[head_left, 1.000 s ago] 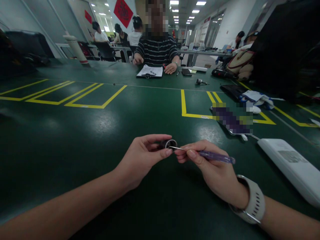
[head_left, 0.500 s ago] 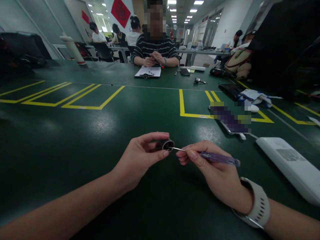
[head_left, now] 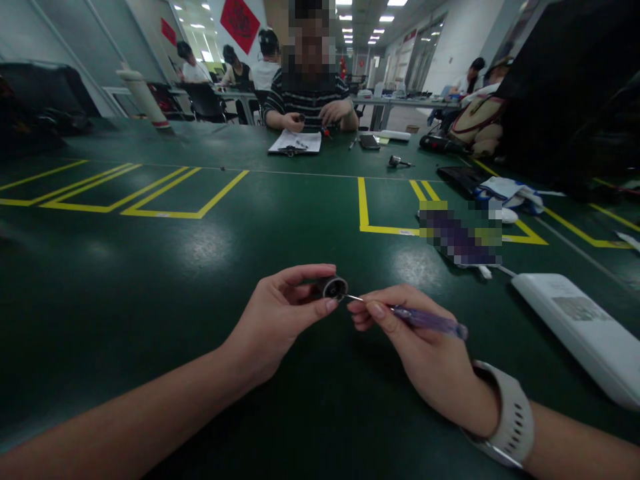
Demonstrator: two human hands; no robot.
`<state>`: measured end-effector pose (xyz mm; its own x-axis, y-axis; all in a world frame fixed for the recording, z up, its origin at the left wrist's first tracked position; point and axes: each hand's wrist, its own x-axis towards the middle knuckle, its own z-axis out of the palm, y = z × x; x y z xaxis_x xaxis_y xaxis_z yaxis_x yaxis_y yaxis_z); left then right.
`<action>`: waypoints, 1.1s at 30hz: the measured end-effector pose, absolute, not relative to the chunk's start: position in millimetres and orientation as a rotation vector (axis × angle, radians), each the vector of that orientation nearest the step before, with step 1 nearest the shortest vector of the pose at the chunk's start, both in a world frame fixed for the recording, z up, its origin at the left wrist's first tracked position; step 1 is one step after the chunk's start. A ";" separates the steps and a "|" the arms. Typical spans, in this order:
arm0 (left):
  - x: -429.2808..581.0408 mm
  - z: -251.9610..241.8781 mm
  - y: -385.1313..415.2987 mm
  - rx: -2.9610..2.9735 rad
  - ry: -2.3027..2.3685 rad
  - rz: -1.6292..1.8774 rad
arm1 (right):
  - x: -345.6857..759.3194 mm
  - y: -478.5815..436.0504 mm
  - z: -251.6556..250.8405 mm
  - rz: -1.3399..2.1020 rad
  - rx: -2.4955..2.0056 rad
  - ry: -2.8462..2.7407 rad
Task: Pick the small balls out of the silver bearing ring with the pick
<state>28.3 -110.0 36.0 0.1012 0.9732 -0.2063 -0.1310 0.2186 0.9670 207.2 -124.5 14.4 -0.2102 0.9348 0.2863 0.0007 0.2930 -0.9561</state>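
Note:
Between the thumb and fingers of my left hand (head_left: 280, 313) is a small dark hollow cylinder (head_left: 333, 287), its round open end facing right and toward me. My right hand (head_left: 415, 333) grips a screwdriver (head_left: 430, 321) with a clear purple handle and a thin metal shaft. The shaft points left, and its tip is at the cylinder's open end; how deep it reaches inside I cannot tell. Both hands are held above the green table (head_left: 200, 300). A pale watch strap (head_left: 515, 417) circles my right wrist.
To the right lie a white power bank (head_left: 575, 333) with a cable and a phone (head_left: 457, 237). Yellow tape (head_left: 364, 203) marks the tabletop. Farther off are a metal part (head_left: 395, 161), a cloth (head_left: 510, 195) and a clipboard (head_left: 295, 142) before a seated person (head_left: 310, 100).
My right hand and the screwdriver have shifted slightly left. The left hand and cylinder have barely moved. Across the table, the seated person's hands have moved apart.

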 end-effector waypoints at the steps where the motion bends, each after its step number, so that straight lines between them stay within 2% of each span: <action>1: 28.5 35.9 -109.9 0.993 1.144 1.056 | 205.8 -123.3 12.9 1.215 -0.882 -1.408; 6: 29.4 34.7 -109.7 0.968 1.163 1.146 | 199.3 -118.1 12.6 1.563 -0.811 -0.979; 11: 30.8 34.9 -110.9 0.960 1.175 1.144 | 197.0 -118.2 16.2 1.607 -0.768 -0.918; 17: 32.0 36.9 -112.2 0.989 1.173 1.140 | 198.6 -120.7 11.3 1.475 -0.764 -1.107; 33: 37.2 42.8 -113.8 1.068 1.283 1.143 | 198.8 -130.8 20.7 0.841 -0.853 -1.729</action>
